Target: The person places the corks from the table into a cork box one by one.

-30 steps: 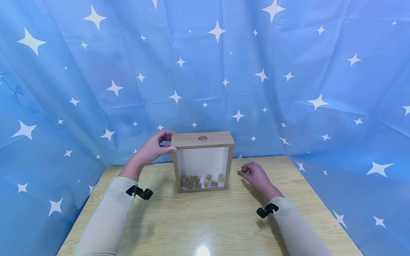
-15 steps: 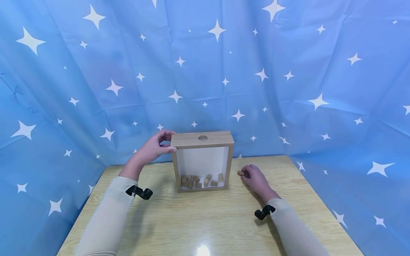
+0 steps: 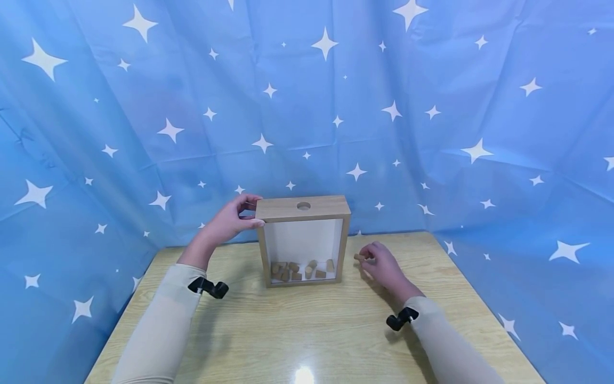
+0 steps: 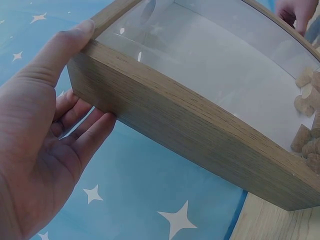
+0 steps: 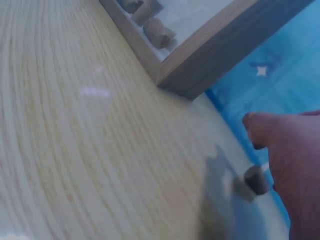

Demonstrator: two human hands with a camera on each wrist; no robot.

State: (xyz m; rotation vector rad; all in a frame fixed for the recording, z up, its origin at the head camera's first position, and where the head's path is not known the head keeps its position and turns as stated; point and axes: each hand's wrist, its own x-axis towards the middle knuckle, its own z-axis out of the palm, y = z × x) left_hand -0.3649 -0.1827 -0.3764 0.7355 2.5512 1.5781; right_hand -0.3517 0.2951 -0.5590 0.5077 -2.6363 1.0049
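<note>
A wooden shadow box with a clear front and a round hole in its top stands upright on the table. Several corks lie at its bottom. My left hand grips the box's upper left corner, thumb on the front edge and fingers behind. My right hand is just right of the box, low over the table, pinching a single cork in its fingertips; that cork also shows in the right wrist view, just above the tabletop.
A blue cloth with white stars hangs close behind and on both sides of the table. The table's front half is bare light wood with a glare spot.
My right hand closed on the cork beside the box and has lifted it slightly off the table. The left hand and the box have stayed put.
</note>
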